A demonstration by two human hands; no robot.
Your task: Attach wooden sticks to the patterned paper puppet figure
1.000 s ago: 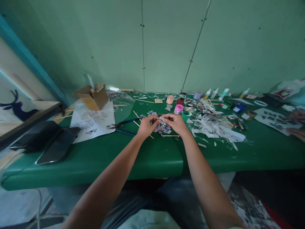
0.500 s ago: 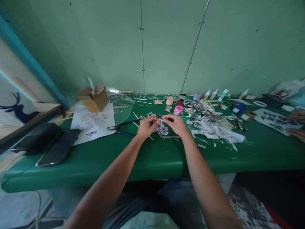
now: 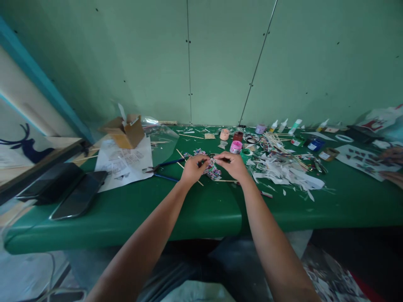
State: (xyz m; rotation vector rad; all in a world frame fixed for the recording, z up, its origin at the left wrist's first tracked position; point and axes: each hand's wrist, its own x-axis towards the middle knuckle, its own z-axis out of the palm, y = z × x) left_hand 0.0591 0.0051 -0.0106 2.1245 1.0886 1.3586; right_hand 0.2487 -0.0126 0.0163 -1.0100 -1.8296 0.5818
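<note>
Head view: hands pinch a small piece; jar labels unreadable.

The left grip and right grip pinch a tiny piece over colourful scraps. Blue-handled pliers lie nearby.

One head-worn cam here, sitting above and behind the left hand and right hand, aimed forward and down. Pretty wide, not a close-up: green table spreading either side of the hands, wall beyond them, wearer's lap on their near side.
</note>
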